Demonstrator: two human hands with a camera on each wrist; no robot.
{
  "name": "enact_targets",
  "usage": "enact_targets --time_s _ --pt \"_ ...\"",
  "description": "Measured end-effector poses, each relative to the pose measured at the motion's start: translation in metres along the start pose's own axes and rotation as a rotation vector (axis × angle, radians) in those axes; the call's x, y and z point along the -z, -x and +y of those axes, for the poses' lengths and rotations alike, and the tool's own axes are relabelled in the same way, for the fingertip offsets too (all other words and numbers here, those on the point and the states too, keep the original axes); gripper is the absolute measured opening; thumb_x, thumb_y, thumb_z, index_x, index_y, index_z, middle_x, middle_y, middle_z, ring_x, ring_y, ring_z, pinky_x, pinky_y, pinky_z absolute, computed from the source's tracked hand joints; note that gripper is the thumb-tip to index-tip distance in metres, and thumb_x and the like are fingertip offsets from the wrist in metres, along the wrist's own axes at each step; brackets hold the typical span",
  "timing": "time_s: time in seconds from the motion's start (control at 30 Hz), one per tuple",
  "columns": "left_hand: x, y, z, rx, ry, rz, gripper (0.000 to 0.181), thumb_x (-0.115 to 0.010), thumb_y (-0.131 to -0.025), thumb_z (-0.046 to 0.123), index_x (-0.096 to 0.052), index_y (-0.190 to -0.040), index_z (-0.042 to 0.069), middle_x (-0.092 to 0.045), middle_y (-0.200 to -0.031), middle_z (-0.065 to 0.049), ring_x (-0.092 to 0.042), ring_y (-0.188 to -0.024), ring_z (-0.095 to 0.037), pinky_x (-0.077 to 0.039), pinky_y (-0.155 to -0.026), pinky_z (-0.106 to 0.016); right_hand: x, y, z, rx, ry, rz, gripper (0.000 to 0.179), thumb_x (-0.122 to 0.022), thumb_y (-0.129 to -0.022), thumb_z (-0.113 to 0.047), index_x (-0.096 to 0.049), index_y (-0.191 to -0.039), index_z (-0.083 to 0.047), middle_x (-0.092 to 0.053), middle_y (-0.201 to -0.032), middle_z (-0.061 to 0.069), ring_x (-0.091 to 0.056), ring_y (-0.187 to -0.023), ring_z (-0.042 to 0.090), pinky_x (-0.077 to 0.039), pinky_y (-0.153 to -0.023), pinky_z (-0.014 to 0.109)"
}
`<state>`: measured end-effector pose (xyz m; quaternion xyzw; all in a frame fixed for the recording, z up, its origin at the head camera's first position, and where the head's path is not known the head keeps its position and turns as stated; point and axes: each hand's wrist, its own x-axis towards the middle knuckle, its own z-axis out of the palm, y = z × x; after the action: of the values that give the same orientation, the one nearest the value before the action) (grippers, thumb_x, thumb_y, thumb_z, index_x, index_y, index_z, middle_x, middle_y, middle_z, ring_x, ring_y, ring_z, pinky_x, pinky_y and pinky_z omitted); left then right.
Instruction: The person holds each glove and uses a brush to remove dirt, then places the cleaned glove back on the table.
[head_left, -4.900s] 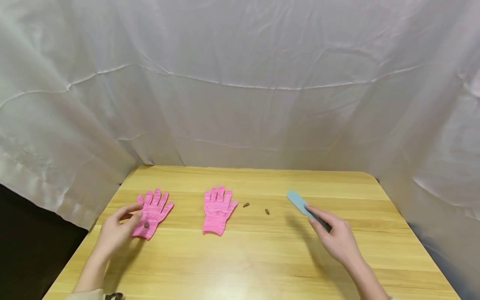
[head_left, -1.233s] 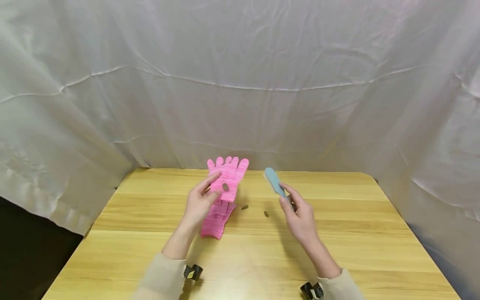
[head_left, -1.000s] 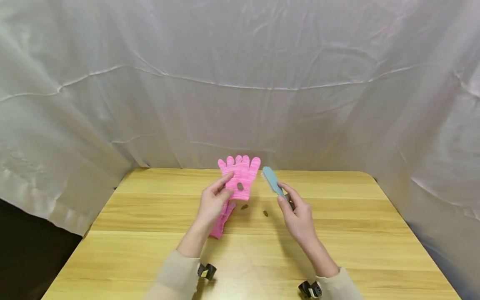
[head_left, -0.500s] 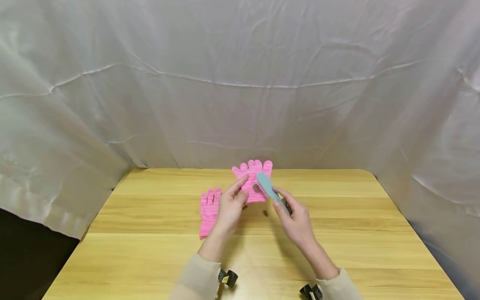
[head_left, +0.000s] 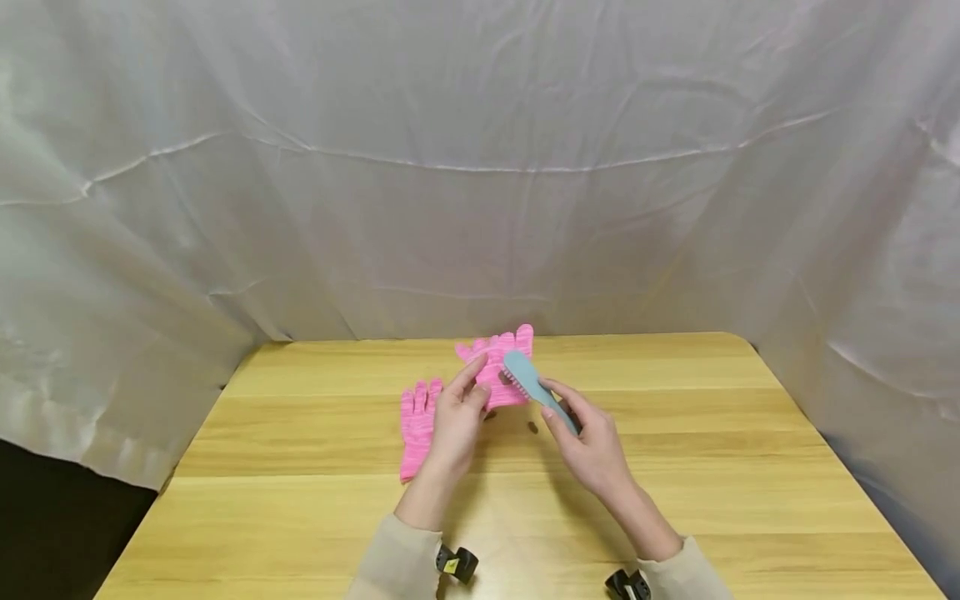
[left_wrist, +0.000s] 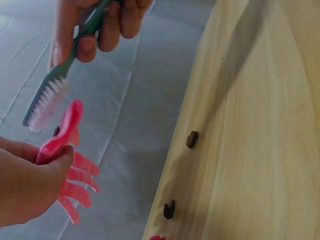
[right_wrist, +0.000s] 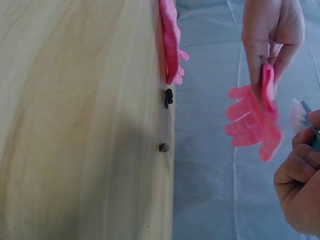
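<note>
My left hand (head_left: 457,421) pinches a pink knitted glove (head_left: 495,354) by its edge, thumb on one face and fingers on the other, raised above the table. On the glove's palm sits a dark brown lump (head_left: 506,378), partly covered by the brush. In my right hand (head_left: 596,446) is a blue-green brush (head_left: 525,375), gripped by its handle. Its pale bristles (left_wrist: 47,102) face the glove, right by the lump. A second pink glove (head_left: 416,425) lies flat on the table, partly behind my left wrist.
Two small brown lumps, one (left_wrist: 169,209) near the flat glove and another (left_wrist: 192,139) farther right, lie on the wooden table (head_left: 712,467). A grey curtain (head_left: 480,167) hangs behind the table and along its sides.
My left hand picked up the left-hand glove with the lump and carried it right, over the other glove. My right hand moved the brush left, bringing it from beside the glove to overlap it.
</note>
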<state>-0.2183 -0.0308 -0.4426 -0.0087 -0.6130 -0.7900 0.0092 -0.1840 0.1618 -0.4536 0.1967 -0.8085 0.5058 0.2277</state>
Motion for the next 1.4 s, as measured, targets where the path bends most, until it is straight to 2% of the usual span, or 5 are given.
enact_targets --time_s 0.33,0.63,0.73,1.07,1.4 --pt "-0.0022 0.0016 -0.0013 -0.026 0.003 0.000 0.049 -0.052 -0.102 -0.002 -0.053 -0.150 0.005 -0.048 -0.156 -0.015 -0.044 -0.076 -0.005 -0.046 -0.068 -0.016 -0.0039 0.0014 0.0010 0.000 0.045 -0.033 0.037 -0.070 -0.098 -0.004 -0.068 -0.135 -0.010 -0.055 -0.074 -0.003 -0.044 -0.058 0.011 -0.039 -0.048 0.024" --pt "-0.0053 0.0033 -0.0003 0.000 0.022 -0.002 0.047 -0.054 -0.102 -0.001 -0.054 -0.149 0.003 -0.048 -0.098 0.000 -0.040 -0.073 -0.006 -0.041 -0.063 -0.015 -0.0043 0.0061 0.0030 0.025 0.133 -0.008 0.036 -0.076 -0.092 -0.002 -0.074 -0.128 -0.006 -0.076 -0.120 0.010 -0.071 -0.098 0.017 -0.061 -0.083 0.031" --pt "-0.0050 0.0025 -0.0008 0.004 0.028 -0.005 0.047 -0.054 -0.102 -0.002 -0.055 -0.149 0.003 -0.047 -0.094 0.000 -0.040 -0.071 -0.006 -0.040 -0.061 -0.015 -0.0044 0.0063 0.0035 0.058 0.154 0.003 0.036 -0.078 -0.090 0.000 -0.074 -0.126 -0.004 -0.077 -0.114 0.009 -0.071 -0.093 0.016 -0.061 -0.078 0.029" --pt "-0.0021 0.0002 -0.0014 0.013 0.040 0.000 0.051 -0.052 -0.098 -0.005 -0.054 -0.149 0.002 -0.051 -0.148 -0.015 -0.041 -0.073 -0.006 -0.042 -0.063 -0.014 -0.0028 0.0049 0.0040 0.027 0.172 -0.004 0.035 -0.076 -0.093 -0.004 -0.074 -0.128 -0.006 -0.076 -0.096 0.006 -0.047 -0.062 0.005 -0.044 -0.050 0.022" --pt "-0.0009 -0.0002 -0.0009 0.024 0.062 -0.014 0.049 -0.051 -0.101 -0.004 -0.052 -0.150 0.001 -0.045 -0.158 -0.015 -0.043 -0.080 -0.007 -0.043 -0.067 -0.015 -0.0008 0.0040 0.0046 0.003 0.185 0.004 0.035 -0.075 -0.094 -0.005 -0.074 -0.128 -0.007 -0.076 -0.097 0.007 -0.045 -0.060 0.005 -0.042 -0.049 0.022"
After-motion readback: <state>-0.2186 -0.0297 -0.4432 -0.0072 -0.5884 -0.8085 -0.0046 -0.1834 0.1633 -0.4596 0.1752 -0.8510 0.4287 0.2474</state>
